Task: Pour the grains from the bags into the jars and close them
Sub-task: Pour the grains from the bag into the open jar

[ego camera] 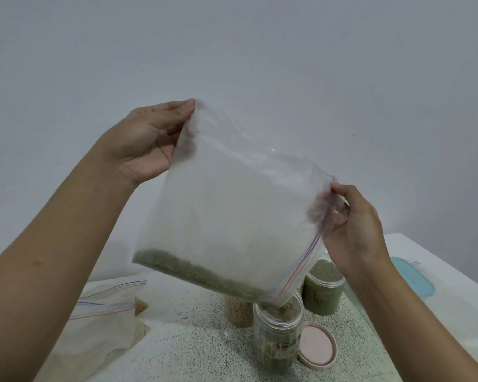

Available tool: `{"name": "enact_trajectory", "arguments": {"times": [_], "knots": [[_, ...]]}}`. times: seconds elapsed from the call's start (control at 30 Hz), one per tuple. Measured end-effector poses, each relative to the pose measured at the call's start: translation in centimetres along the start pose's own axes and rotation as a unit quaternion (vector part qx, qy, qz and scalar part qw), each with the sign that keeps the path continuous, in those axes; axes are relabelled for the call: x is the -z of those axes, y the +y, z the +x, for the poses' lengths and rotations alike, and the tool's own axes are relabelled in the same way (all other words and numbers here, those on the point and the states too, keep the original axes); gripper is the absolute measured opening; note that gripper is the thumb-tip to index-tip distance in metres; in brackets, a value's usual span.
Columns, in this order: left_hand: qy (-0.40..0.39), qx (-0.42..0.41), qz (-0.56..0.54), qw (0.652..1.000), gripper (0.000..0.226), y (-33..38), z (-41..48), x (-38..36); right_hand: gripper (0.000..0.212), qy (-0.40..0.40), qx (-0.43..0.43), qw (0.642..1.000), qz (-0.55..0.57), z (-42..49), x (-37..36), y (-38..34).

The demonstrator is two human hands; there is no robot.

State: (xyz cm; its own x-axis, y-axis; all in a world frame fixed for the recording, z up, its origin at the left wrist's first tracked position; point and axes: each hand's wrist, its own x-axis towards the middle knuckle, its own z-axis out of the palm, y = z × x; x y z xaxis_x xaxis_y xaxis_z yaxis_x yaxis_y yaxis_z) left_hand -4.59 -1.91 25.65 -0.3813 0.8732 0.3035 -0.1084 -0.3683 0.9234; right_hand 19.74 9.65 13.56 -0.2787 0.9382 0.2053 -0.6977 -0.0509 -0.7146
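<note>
Overhead, left hand (146,142) pinching zip bag (232,194) corner, right hand (353,227) pinching its seal, tilted above open jar (278,326)

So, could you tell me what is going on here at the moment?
A person holds a clear zip bag tilted over an open jar, the left hand gripping its upper corner and the right hand pinching the zipper end. Green grains sit along the bag's low edge, by the corner at the jar's mouth. A pink lid lies beside that jar, not yet on. Behind stand a jar of green grains and a jar of tan grains.
</note>
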Motion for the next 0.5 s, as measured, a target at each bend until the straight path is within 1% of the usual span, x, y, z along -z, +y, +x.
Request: {"name": "enact_trajectory", "arguments": {"times": [0.1, 0.5], "knots": [[0.004, -0.001, 0.006, 1.0, 0.014, -0.06, 0.06, -0.06, 0.013, 0.003, 0.003, 1.0, -0.006, -0.02, 0.14, 0.04], [-0.007, -0.002, 0.01, 1.0, 0.017, -0.02, 0.23, -0.27, 0.015, 0.007, 0.009, 1.0, -0.003, -0.17, 0.1, -0.22]]}}
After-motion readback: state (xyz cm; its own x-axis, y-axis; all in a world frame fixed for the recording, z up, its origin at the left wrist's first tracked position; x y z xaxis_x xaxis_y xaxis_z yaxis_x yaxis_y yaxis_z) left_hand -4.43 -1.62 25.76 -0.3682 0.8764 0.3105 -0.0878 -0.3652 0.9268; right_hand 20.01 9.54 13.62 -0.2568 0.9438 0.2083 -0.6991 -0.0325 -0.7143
